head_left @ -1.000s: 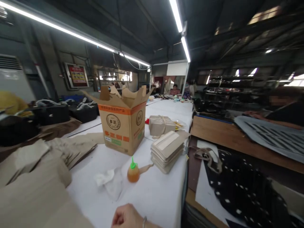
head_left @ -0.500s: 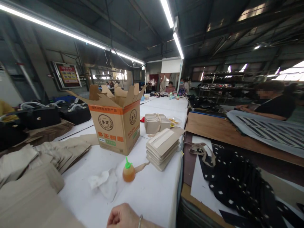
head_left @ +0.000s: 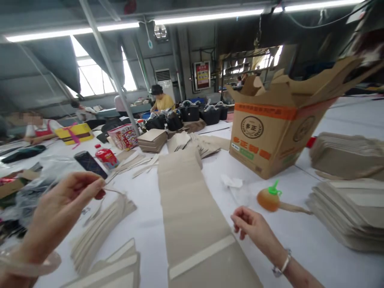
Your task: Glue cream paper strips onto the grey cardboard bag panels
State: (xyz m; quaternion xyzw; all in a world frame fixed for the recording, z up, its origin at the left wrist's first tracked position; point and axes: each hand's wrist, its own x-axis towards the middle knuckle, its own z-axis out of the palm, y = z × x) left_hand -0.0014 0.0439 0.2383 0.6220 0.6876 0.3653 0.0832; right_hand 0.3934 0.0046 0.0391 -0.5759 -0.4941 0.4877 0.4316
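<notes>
At a long white worktable [head_left: 300,240], my left hand [head_left: 57,212] is raised at about 8 o'clock, thumb and forefinger pinched together on a thin pale strip [head_left: 112,191] that trails off toward the stacks below it. My right hand [head_left: 252,226] hovers at about 5 o'clock with its fingers loosely curled inward and nothing in them, a bracelet [head_left: 282,264] at the wrist. The two hands are well apart, and between them a long run of overlapped beige card pieces [head_left: 186,204] stretches away toward 12 o'clock, the nearest one bearing a pale band of tape across it. Just beyond my right hand, at 3 o'clock, a small orange glue bottle [head_left: 268,198] with a green cap lies on the table near a crumpled white tissue [head_left: 232,182]. Behind it, at 1 o'clock, stands an open brown carton [head_left: 270,132] with an orange band and flaps up. More beige stacks [head_left: 351,212] lie at the far right. At 11 o'clock, other people sit at work, one in a yellow shirt [head_left: 163,102] and black hat.
</notes>
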